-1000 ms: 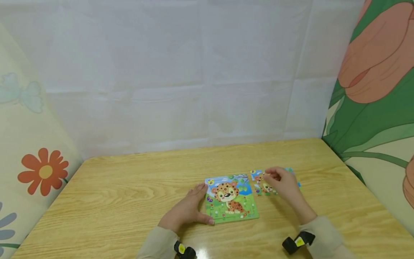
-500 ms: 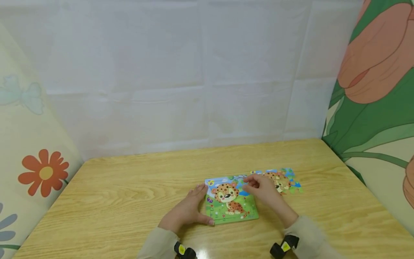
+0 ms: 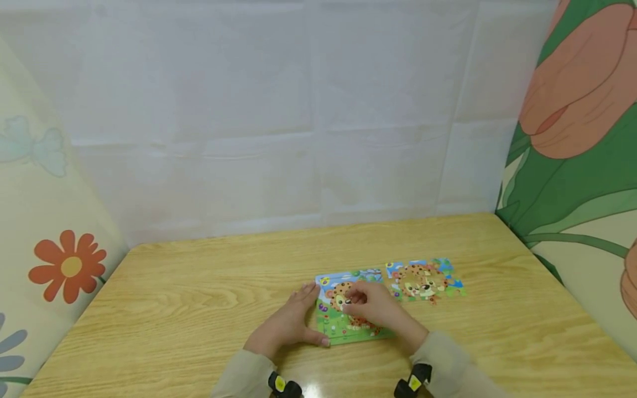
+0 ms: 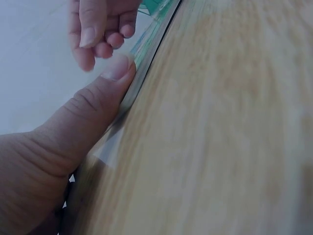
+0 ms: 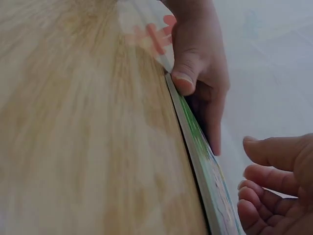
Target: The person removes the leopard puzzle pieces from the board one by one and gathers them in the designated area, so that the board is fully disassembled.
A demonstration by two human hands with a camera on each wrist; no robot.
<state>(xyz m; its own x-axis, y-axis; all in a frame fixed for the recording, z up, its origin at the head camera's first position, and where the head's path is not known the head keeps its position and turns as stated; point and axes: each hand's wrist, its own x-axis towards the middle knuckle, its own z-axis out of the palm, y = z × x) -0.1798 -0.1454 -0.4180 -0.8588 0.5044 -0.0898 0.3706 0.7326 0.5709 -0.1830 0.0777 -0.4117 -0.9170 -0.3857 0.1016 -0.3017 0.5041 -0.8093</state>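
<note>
A square puzzle board (image 3: 334, 330) with a spotted leopard cub on a green and blue ground lies flat on the table. My left hand (image 3: 286, 326) rests along its left side, fingers by the left edge and thumb (image 4: 105, 93) pressing the front edge near the corner. Above the board's middle hovers my right hand (image 3: 375, 307), partly covering the cub. Its thumb (image 5: 271, 149) and bent fingers stand apart, and I see no piece between them. Just right of the board, joined jigsaw pieces (image 3: 423, 281) make up a cub's head.
The wooden table (image 3: 199, 298) reaches back to a white cloth wall (image 3: 249, 138). Flower-printed panels stand at the left (image 3: 67, 265) and right (image 3: 572, 166). A black wrist camera is strapped to each sleeve.
My right hand has moved left from over the jigsaw pieces to over the board, uncovering those pieces. My left hand and the board have stayed in place.
</note>
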